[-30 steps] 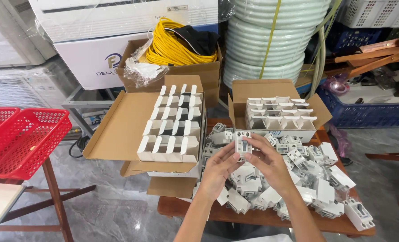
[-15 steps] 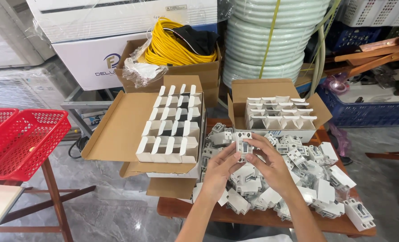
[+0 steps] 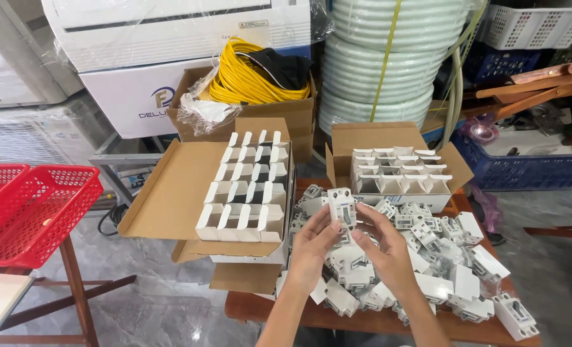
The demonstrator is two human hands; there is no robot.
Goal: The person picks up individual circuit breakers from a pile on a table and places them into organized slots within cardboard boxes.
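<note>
Hands meet over a wooden counter [image 3: 279, 308]: the left hand [image 3: 311, 247] and the right hand [image 3: 385, 247] together grip one white circuit breaker [image 3: 342, 207], held upright between their fingertips above a heap of breakers [image 3: 427, 257]. Just beyond the heap sits an open carton [image 3: 395, 168] of white sleeves; a second open carton [image 3: 244, 196] lies to the left, and a red basket [image 3: 32, 212] stands well apart.

The red basket [image 3: 32, 212] is cut off at the left edge.
</note>
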